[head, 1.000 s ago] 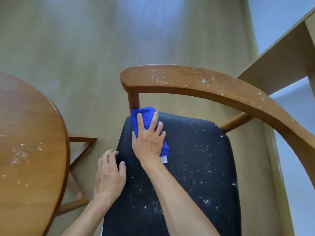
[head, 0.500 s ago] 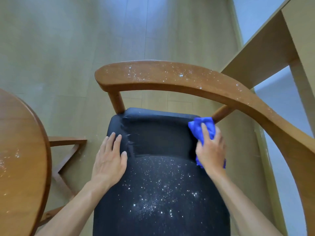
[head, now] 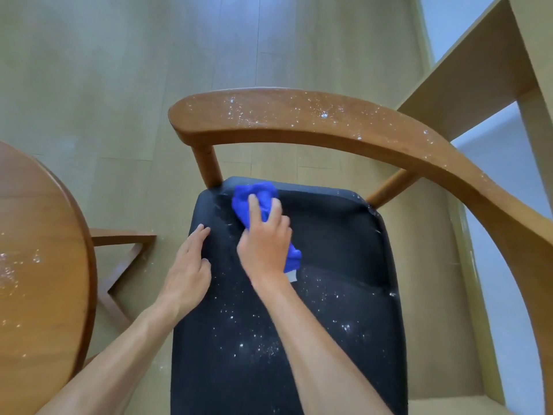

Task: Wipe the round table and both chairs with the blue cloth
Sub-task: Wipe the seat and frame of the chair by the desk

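On the seat [head: 329, 265], right hand [head: 264, 247] grips the cloth [head: 254, 202]; left hand [head: 188, 274] lies flat, empty. Press firmly, overlap strokes toward the speckled front.

No readable text, white tag on the blue cloth [head: 259, 205] too small to read

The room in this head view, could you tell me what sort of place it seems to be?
Probably a small dining or sitting corner indoors. A wooden armchair with a black padded seat stands beside a round wooden table on pale plank flooring, with a light wooden desk or shelf nearby.
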Demonstrator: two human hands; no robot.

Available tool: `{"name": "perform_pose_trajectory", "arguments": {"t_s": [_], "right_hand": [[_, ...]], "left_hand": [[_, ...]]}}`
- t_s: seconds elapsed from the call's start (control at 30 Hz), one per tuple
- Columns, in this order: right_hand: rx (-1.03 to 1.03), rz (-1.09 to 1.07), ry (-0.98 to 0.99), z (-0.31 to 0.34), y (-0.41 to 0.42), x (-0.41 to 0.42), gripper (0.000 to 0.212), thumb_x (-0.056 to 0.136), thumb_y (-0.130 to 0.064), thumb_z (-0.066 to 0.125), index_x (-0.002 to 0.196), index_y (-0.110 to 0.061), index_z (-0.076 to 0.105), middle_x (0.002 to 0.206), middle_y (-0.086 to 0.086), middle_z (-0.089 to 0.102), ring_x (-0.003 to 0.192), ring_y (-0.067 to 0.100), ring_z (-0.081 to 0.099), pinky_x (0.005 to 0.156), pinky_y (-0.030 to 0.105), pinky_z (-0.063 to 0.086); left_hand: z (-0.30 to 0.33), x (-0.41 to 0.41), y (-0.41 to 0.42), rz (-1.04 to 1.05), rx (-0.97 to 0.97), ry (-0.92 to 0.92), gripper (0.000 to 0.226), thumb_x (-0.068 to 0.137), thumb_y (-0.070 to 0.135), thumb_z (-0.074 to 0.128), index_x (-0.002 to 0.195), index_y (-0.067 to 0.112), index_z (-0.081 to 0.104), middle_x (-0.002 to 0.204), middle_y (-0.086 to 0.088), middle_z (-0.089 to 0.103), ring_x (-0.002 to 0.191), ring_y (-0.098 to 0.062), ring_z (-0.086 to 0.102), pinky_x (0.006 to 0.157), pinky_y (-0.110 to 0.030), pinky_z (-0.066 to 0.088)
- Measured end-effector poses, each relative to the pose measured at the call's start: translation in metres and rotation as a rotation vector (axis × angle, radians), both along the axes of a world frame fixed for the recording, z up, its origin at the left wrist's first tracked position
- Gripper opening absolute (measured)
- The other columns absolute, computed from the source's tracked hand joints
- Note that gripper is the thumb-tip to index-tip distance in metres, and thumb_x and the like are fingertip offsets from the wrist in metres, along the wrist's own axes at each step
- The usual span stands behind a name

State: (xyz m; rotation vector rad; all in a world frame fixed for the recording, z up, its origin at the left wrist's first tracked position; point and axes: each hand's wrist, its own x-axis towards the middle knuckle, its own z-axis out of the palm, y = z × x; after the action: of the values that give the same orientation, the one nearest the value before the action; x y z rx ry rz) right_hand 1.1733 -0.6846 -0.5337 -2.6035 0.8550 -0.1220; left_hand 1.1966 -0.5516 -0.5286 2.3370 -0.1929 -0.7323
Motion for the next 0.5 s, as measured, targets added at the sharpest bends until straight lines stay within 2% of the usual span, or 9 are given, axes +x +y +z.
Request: {"name": "perform_pose_trajectory", "arguments": {"t_s": [0.03, 0.1, 0.17, 0.23, 0.3, 0.37, 0.43, 0.5], "right_hand": [[-0.012, 0.143, 0.016, 0.002, 0.017, -0.002, 0.062, 0.063, -0.012, 0.069, 0.124, -0.022, 0.062, 0.125, 0.019, 0.058, 0.072, 0.03, 0.055, 0.062, 0.034, 0.046], [-0.039, 0.33, 0.017, 0.002, 0.028, -0.012, 0.063, 0.059, -0.014, 0.07, 0.12, -0.026, 0.065, 0.123, 0.017, 0.062, 0.069, 0.027, 0.056, 0.059, 0.031, 0.045], [-0.103, 0.471, 0.009, -0.001, 0.019, -0.025, 0.063, 0.062, -0.02, 0.072, 0.123, -0.027, 0.064, 0.125, 0.016, 0.061, 0.073, 0.028, 0.058, 0.06, 0.031, 0.045], [-0.177, 0.56, 0.072, -0.005, 0.007, -0.027, 0.067, 0.066, -0.039, 0.075, 0.13, -0.031, 0.057, 0.132, 0.014, 0.056, 0.085, 0.029, 0.058, 0.065, 0.034, 0.046], [-0.181, 0.535, 0.161, -0.003, 0.003, -0.017, 0.073, 0.068, -0.052, 0.073, 0.135, -0.035, 0.05, 0.136, 0.013, 0.052, 0.091, 0.029, 0.056, 0.068, 0.036, 0.045], [-0.164, 0.494, 0.177, -0.003, 0.008, -0.01, 0.07, 0.069, -0.042, 0.074, 0.135, -0.034, 0.051, 0.131, 0.012, 0.054, 0.085, 0.028, 0.054, 0.065, 0.034, 0.042], [-0.14, 0.46, 0.115, -0.002, 0.008, -0.011, 0.069, 0.062, -0.023, 0.075, 0.129, -0.028, 0.058, 0.121, 0.012, 0.06, 0.074, 0.027, 0.052, 0.059, 0.032, 0.041], [-0.135, 0.492, 0.026, -0.005, 0.011, -0.037, 0.069, 0.056, -0.013, 0.071, 0.123, -0.024, 0.063, 0.115, 0.012, 0.063, 0.067, 0.026, 0.049, 0.056, 0.03, 0.042]], "left_hand": [[0.002, 0.002, 0.0, 0.046, -0.021, -0.002, 0.065, 0.087, -0.006, 0.035, 0.144, 0.025, 0.035, 0.146, 0.016, 0.035, 0.133, 0.002, 0.028, 0.107, -0.014, 0.018], [0.005, 0.005, 0.001, 0.133, -0.057, -0.003, 0.064, 0.08, -0.009, 0.035, 0.127, 0.031, 0.047, 0.12, 0.021, 0.051, 0.11, 0.004, 0.042, 0.087, -0.004, 0.032], [0.006, 0.006, 0.003, 0.151, -0.043, 0.008, 0.057, 0.077, -0.009, 0.035, 0.113, 0.033, 0.048, 0.106, 0.016, 0.054, 0.099, -0.005, 0.046, 0.072, -0.008, 0.034], [0.005, 0.004, 0.005, 0.144, -0.03, 0.008, 0.058, 0.077, -0.009, 0.036, 0.12, 0.027, 0.048, 0.116, 0.008, 0.053, 0.103, -0.01, 0.045, 0.08, -0.017, 0.034], [0.003, 0.003, 0.004, 0.155, -0.025, -0.003, 0.064, 0.078, -0.008, 0.037, 0.134, 0.023, 0.044, 0.129, 0.005, 0.051, 0.116, -0.013, 0.044, 0.093, -0.025, 0.034], [0.001, 0.001, 0.005, 0.185, -0.026, -0.025, 0.066, 0.08, -0.007, 0.038, 0.139, 0.02, 0.04, 0.139, 0.003, 0.047, 0.128, -0.014, 0.04, 0.102, -0.024, 0.03], [0.001, 0.005, 0.008, 0.226, -0.013, -0.054, 0.063, 0.083, -0.006, 0.038, 0.141, 0.018, 0.039, 0.144, 0.001, 0.043, 0.133, -0.014, 0.036, 0.104, -0.022, 0.024], [0.001, 0.01, 0.013, 0.249, 0.027, -0.083, 0.058, 0.086, -0.004, 0.036, 0.142, 0.013, 0.038, 0.147, -0.003, 0.041, 0.136, -0.018, 0.034, 0.107, -0.025, 0.023]]}}
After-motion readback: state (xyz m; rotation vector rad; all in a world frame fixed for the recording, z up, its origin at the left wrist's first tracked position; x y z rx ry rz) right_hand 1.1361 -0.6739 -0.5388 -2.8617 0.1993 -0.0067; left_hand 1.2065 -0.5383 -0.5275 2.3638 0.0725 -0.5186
